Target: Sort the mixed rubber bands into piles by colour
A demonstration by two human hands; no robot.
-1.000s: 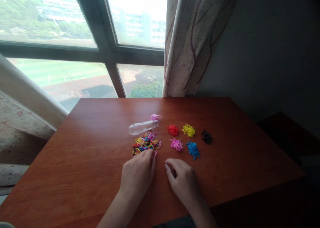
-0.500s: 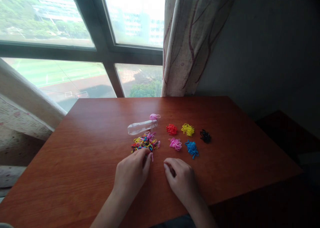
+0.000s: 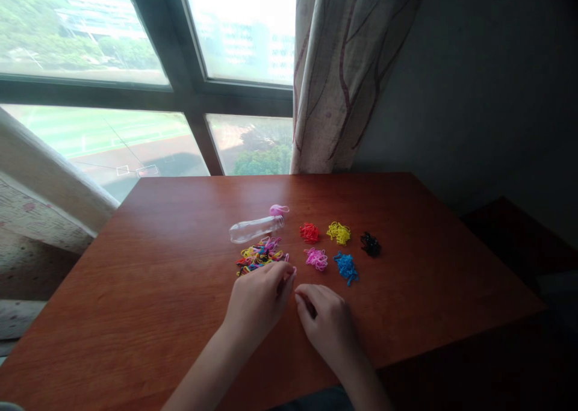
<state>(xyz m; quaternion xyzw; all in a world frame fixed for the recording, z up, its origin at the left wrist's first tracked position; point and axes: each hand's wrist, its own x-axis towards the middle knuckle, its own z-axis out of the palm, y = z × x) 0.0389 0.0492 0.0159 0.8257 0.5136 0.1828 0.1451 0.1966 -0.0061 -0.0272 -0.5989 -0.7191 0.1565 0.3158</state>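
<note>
My left hand (image 3: 259, 296) pinches a small pink rubber band (image 3: 295, 271), only part of which shows at the fingertips. It hovers at the near right edge of a mixed heap of coloured rubber bands (image 3: 257, 256), hiding some of it. Close by on the right, my right hand (image 3: 327, 315) rests on the table with thumb and fingers closed; whatever they hold, if anything, is hidden. Beyond it lie sorted piles: pink rubber bands (image 3: 316, 259), blue rubber bands (image 3: 345, 267), red rubber bands (image 3: 309, 233), yellow rubber bands (image 3: 338, 233) and black rubber bands (image 3: 370, 244).
A clear plastic bottle-shaped container (image 3: 255, 229) lies on its side behind the mixed heap. Beside its mouth is a pink looped cap (image 3: 279, 209). The brown wooden table (image 3: 149, 266) meets a window and a patterned curtain (image 3: 347, 68) at the back.
My left hand has moved right from the mixed heap, carrying the pink rubber band toward my right hand. The right hand has stayed in place.
</note>
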